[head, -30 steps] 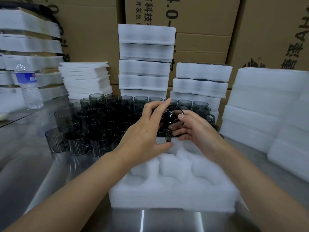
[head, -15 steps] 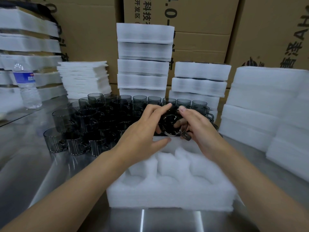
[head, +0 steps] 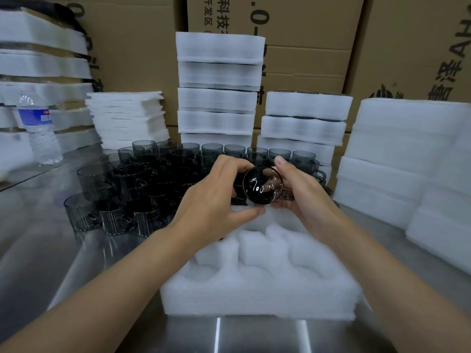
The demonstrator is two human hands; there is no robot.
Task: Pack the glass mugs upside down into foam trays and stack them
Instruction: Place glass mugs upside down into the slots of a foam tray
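A dark smoked-glass mug [head: 262, 186] is held tilted above the far edge of a white foam tray [head: 260, 291], its round bottom facing me. My left hand [head: 214, 202] grips it from the left with curled fingers and thumb. My right hand [head: 303, 192] holds it from the right, fingers wrapped behind it. The tray's moulded pockets that show hold nothing. A crowd of several more grey mugs [head: 142, 179] stands upright on the steel table behind and to the left of my hands.
Stacks of foam trays [head: 219, 87] [head: 303, 118] rise behind the mugs. More foam piles [head: 407, 159] fill the right side, flat foam sheets [head: 127, 118] and a water bottle [head: 38, 128] the left. Cardboard boxes [head: 305, 34] form the back wall.
Both hands have turned the mug between them: its handle, earlier seen hanging at the bottom and then lower right, is out of sight, and its round bottom faces me.
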